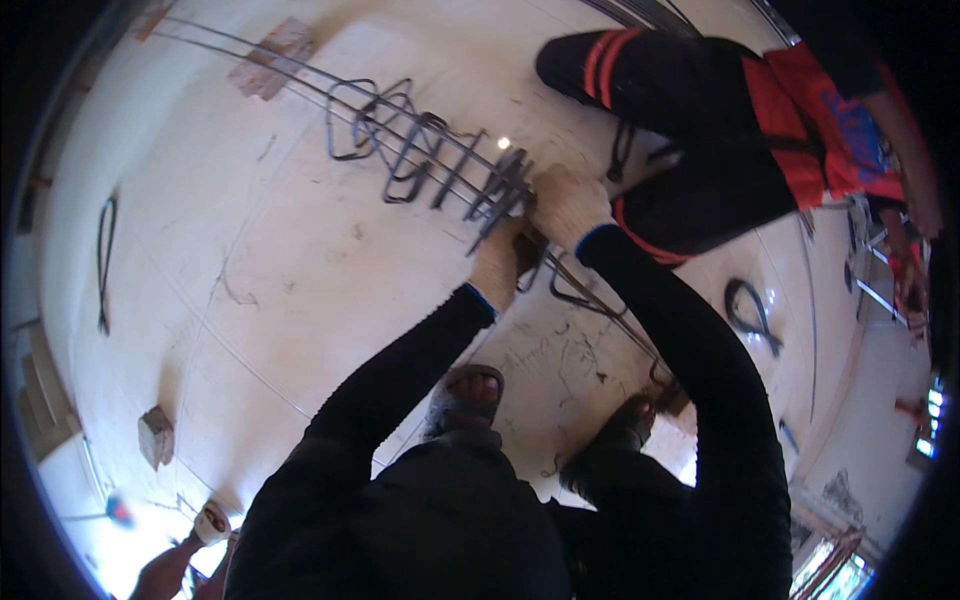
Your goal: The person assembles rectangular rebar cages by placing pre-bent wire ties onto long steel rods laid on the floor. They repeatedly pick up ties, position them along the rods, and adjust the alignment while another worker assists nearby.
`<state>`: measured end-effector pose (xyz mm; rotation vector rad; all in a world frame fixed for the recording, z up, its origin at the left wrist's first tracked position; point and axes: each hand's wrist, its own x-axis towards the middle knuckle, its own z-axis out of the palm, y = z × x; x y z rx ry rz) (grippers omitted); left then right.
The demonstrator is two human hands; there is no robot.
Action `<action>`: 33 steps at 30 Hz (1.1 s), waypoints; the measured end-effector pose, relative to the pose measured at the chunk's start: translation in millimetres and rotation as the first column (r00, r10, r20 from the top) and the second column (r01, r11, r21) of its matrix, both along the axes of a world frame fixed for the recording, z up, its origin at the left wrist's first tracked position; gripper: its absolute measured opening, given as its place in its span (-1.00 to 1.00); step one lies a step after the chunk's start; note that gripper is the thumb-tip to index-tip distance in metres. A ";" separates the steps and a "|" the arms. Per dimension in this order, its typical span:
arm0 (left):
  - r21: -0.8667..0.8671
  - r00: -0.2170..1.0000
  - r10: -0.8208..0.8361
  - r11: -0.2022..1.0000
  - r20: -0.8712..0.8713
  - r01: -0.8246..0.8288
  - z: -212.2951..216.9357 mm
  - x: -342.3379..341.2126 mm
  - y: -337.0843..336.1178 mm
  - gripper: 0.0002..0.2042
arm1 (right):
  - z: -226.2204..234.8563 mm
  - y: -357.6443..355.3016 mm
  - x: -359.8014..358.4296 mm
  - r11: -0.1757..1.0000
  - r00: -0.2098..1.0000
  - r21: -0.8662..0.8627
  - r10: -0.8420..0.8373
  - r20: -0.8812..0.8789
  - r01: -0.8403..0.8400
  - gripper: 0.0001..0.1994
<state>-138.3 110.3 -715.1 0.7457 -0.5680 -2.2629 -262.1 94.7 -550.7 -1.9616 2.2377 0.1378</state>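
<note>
Long thin steel bars (310,80) run from the far left down toward my right foot, with several bent steel stirrups (405,148) strung along them. Some stirrups stand spread out and tilted; others are bunched into a tight cluster (505,185) by my hands. My left hand (495,262), in a pale glove with a blue cuff, is closed at the near side of this cluster. My right hand (570,205), gloved the same way, is closed at the cluster's right end. The fingertips of both are partly hidden. Another stirrup (580,292) hangs on the bars beyond my hands.
A brick block (272,62) lies under the bars' far end; another block (155,437) lies at left. Wire loops (107,262) lie on the floor at left and right (750,315). A person in black trousers with red stripes (690,110) kneels close at the right.
</note>
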 end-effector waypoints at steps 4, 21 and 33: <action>-0.001 0.991 -0.057 0.998 -0.117 0.057 -19.3 -3.9 -3.5 -0.72 | 3.8 0.5 -4.1 0.999 0.999 0.041 0.027 -0.033 -0.026 -0.78; -0.178 0.964 -0.011 0.982 0.266 0.061 50.1 2.4 -3.7 -0.74 | 16.4 14.0 9.4 0.984 0.988 -0.095 -0.153 -0.021 0.151 -0.84; 0.074 0.997 -0.004 0.997 0.071 -0.001 48.5 7.5 -8.1 -0.82 | 46.8 41.2 -64.6 0.805 0.986 -0.569 0.122 -0.118 -0.168 -0.68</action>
